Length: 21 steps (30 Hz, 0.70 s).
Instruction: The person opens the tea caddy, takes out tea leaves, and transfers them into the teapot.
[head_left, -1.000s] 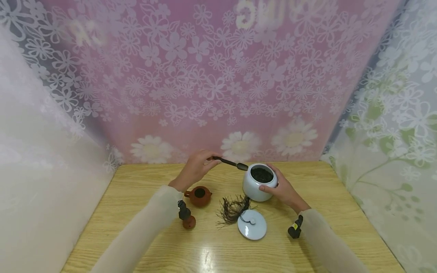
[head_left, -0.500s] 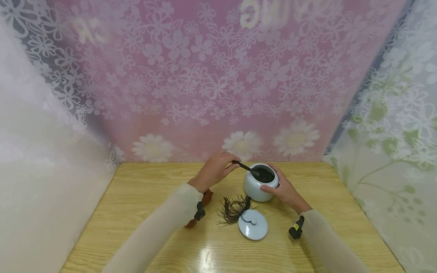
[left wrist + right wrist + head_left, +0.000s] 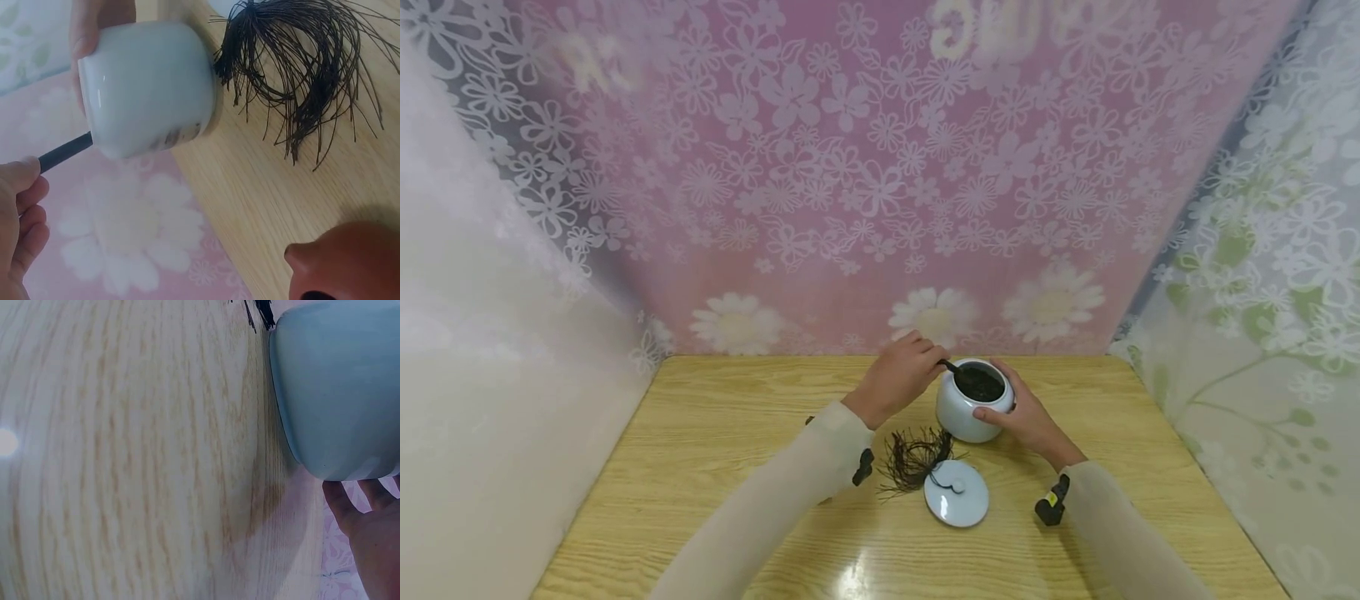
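Observation:
My left hand (image 3: 898, 379) pinches the thin dark handle of a tea spoon (image 3: 65, 153) at the mouth of a white ceramic jar (image 3: 958, 418). The spoon's bowl is inside the jar, hidden in the head view among dark tea leaves (image 3: 980, 385). From the right side my right hand (image 3: 1028, 423) grips the jar, thumb on the near side and fingers round the far side. In the right wrist view some fingers (image 3: 340, 503) press against the jar's wall.
A round white lid (image 3: 955, 504) lies on the wooden table (image 3: 1037, 558) in front of the jar, beside a dark stringy tassel (image 3: 913, 467). A reddish-brown teapot (image 3: 350, 265) stands near the left forearm, mostly hidden behind the sleeve in the head view.
My left hand has moved right with the spoon, whose bowl has passed from outside the rim into the jar. The left sleeve now covers the teapot. My right hand keeps its grip.

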Available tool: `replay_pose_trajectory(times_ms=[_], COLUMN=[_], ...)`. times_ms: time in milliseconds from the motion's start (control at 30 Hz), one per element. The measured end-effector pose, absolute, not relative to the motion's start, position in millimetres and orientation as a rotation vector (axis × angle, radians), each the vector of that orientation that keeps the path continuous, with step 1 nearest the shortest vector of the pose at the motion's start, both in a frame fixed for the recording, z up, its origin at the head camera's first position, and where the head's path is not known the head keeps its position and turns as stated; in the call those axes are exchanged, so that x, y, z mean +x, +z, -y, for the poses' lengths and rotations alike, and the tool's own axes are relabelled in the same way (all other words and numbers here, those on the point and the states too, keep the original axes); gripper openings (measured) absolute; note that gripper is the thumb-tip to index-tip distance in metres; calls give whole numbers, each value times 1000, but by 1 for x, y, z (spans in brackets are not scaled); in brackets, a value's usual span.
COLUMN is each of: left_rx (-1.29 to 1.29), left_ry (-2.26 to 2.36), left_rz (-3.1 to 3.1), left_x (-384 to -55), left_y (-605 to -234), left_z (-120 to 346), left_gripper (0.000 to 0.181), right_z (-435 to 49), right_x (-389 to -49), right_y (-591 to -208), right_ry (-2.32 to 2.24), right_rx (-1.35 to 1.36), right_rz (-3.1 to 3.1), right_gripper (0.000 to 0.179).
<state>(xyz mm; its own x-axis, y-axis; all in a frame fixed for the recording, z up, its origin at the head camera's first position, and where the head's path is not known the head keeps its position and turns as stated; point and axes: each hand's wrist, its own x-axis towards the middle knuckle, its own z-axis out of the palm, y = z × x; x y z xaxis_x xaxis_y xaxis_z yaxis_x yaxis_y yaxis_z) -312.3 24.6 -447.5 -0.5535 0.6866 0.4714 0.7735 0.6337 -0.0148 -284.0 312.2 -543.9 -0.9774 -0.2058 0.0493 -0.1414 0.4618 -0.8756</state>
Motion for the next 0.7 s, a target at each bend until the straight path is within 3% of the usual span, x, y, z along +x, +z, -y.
replay_pose_trajectory(times_ms=[367, 700], left_rx=[-1137, -1047], left_ry=[20, -559], left_rz=[2432, 2638], left_x=[-305, -311], left_y=[-453, -472], left_z=[-46, -54], left_gripper=[24, 24], right_z=[-313, -313], right_x=[-285, -285], right_y=[-546, -546], right_ry=[-1574, -1587], right_rx=[-320, -335], right_rz=[-2634, -2612], right_gripper=[106, 107])
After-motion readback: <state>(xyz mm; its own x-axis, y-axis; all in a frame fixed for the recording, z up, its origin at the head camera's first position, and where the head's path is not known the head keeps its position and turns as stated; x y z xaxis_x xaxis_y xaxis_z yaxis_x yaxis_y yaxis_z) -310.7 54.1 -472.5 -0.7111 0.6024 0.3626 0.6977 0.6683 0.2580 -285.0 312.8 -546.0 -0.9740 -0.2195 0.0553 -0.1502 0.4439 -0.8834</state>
